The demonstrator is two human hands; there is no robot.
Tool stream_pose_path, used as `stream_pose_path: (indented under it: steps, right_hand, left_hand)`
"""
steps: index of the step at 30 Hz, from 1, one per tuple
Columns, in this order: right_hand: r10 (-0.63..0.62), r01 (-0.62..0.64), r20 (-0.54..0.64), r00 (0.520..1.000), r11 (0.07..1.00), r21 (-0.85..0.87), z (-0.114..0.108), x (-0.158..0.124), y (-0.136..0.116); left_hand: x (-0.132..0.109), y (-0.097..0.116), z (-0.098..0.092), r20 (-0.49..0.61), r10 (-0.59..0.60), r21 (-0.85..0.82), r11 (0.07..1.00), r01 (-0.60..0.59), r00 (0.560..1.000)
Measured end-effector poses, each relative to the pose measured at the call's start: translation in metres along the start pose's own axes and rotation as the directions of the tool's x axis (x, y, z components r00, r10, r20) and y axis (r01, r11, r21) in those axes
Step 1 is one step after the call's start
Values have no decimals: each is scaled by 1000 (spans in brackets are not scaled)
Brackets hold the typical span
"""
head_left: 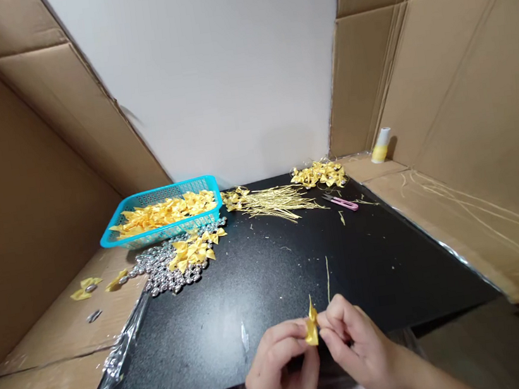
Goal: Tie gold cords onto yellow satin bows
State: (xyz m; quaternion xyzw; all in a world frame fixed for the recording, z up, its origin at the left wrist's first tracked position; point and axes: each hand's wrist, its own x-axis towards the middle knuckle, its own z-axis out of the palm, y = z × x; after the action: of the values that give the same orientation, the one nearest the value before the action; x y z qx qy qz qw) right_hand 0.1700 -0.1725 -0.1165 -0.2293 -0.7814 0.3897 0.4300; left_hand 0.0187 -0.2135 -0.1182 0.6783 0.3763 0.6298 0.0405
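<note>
At the worktop's point(273, 295) back left stands a basket point(150, 236) with heaped bows point(166, 213) inside; beads point(163, 277) spread before it, more bows point(194, 251) atop them. Right of the basket lie cords point(274, 202), then snips point(343, 202), a bow pile point(319, 175) behind. Farther right, a spool point(380, 148) stands on cardboard point(375, 170). Nearest, one bow point(311, 331) sits between left hand point(282, 364) and right hand point(360, 347).

Glossy satin-like cloth bow point(312, 334), smooth plastic basket point(150, 235), shiny metallic-looking beads point(157, 267), faintly glossy counter point(261, 277), matt cardboard walls point(471, 58), crinkled glossy tape point(123, 346)
</note>
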Motion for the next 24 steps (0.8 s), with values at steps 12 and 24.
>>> stream_pose_path:
  steps: [12,24]
  right_hand:
    - [-249,194,-96,964,900,-390,6,1,-3]
    - [-157,120,-104,982,948,-294,4,-1,-1]
  left_hand:
    - [9,3,0,72,-166,4,986,166,984]
    - [0,-1,0,19,-178,-3,984,178,984]
